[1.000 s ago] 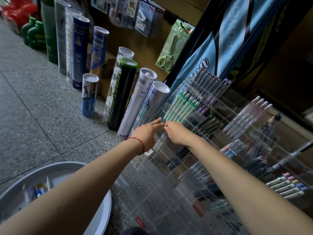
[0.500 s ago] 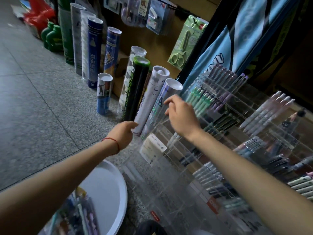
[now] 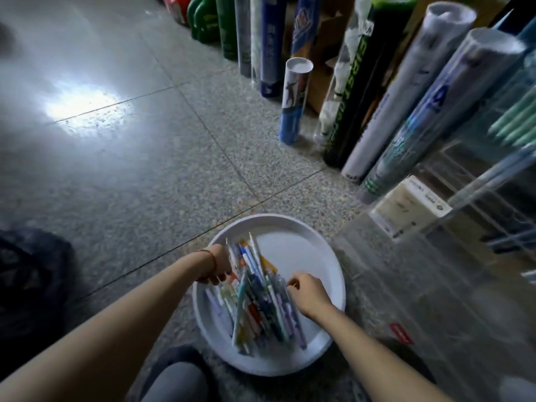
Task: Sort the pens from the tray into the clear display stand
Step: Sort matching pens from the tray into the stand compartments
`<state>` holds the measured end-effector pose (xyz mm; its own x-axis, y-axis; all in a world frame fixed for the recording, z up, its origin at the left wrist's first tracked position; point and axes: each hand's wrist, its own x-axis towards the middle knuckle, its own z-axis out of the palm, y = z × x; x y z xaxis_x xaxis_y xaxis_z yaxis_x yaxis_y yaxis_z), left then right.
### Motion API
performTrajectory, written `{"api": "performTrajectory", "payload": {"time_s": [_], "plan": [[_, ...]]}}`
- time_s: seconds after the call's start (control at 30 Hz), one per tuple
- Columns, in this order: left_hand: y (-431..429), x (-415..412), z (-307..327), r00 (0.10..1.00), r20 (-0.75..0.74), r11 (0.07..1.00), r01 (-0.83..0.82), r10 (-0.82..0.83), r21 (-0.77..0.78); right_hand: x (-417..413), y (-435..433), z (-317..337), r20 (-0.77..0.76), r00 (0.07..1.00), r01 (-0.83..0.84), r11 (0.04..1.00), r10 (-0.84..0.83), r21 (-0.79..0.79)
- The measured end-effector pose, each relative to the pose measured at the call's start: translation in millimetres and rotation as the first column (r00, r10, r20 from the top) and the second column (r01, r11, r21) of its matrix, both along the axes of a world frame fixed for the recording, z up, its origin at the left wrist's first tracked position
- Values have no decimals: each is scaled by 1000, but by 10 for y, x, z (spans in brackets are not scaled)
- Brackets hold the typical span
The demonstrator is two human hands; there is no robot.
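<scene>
A round white tray [image 3: 304, 248] sits on the floor in front of me and holds a heap of several mixed-colour pens [image 3: 255, 303]. My left hand [image 3: 219, 265], with a red string on the wrist, rests at the pile's upper left with its fingers curled down onto the pen ends; whether it grips any is unclear. My right hand [image 3: 309, 291] is at the pile's right side, thumb and forefinger pinched on a pen there. The clear display stand [image 3: 435, 271] rises just right of the tray, with green pens [image 3: 516, 120] in an upper slot.
Tall shuttlecock tubes [image 3: 406, 91] lean against the shelf behind the stand, and a short one [image 3: 294, 100] stands on the floor. A dark bag [image 3: 32, 274] lies at the left. My knee [image 3: 177, 381] is just below the tray. The floor is speckled tile.
Both hands have left the display stand and dropped to the tray of pens. My view has swung down and to the left, so the stand now shows only at the right edge.
</scene>
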<state>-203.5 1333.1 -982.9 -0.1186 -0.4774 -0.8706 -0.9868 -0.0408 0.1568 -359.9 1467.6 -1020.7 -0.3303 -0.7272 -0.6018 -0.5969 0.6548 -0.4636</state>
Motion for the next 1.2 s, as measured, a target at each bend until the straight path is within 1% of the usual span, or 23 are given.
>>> {"api": "performTrajectory", "payload": {"time_s": [0.1,0.2,0.23,0.3,0.37,0.43,0.5,0.53,0.57,0.6,0.63,0.67,0.7,0.8,0.9,1.0,1.07,1.2], "plan": [[17,63,-87,999,-20,999,-34,34,-9,148,-201,-113,-22,999,33,996,-35,-85],[103,93,-128,998,-37,997,-42,45,59,341,-463,-162,-44,998,-44,990,38,-136],[147,106,-146,999,-41,997,-27,30,70,393,-532,-172,-45,998,-57,988,51,-147],[263,142,-192,998,-21,995,65,-63,81,460,-640,-187,-30,999,-33,986,29,-161],[395,193,-239,986,6,985,165,-166,46,479,-696,-185,-8,999,31,984,-33,-178],[519,253,-332,989,2,986,150,-151,-69,467,-682,-151,27,998,57,981,-52,-185],[638,300,-401,998,-52,988,19,-27,-153,449,-615,-96,85,996,40,985,-26,-169],[713,308,-419,992,-98,979,-101,84,-179,447,-573,-68,110,994,19,986,-1,-164],[799,306,-447,964,-146,950,-247,221,-191,451,-531,-40,128,991,-2,986,24,-168],[897,295,-470,909,-195,893,-404,368,-198,469,-483,-21,140,989,-17,984,42,-175],[989,287,-490,835,-248,809,-543,491,-226,499,-430,-7,141,988,-34,982,61,-185],[1069,277,-491,772,-285,734,-632,568,-247,539,-379,-11,126,989,-54,979,80,-198],[1126,253,-486,733,-307,685,-678,607,-266,584,-327,-26,101,990,-79,975,102,-208],[1172,194,-535,677,-317,624,-735,664,-263,754,-189,-54,17,984,-170,971,176,-171],[1120,152,-583,639,-319,584,-769,700,-259,894,-137,-58,-141,950,-293,949,277,-114],[1034,156,-636,596,-277,557,-803,754,-214,968,-166,-34,-248,917,-345,933,312,-101],[973,170,-668,620,-267,590,-784,738,-190,985,-199,-26,-268,922,-315,943,278,-107],[877,179,-687,718,-332,711,-683,612,-166,961,-298,-3,-249,950,-220,971,191,-94]]}}
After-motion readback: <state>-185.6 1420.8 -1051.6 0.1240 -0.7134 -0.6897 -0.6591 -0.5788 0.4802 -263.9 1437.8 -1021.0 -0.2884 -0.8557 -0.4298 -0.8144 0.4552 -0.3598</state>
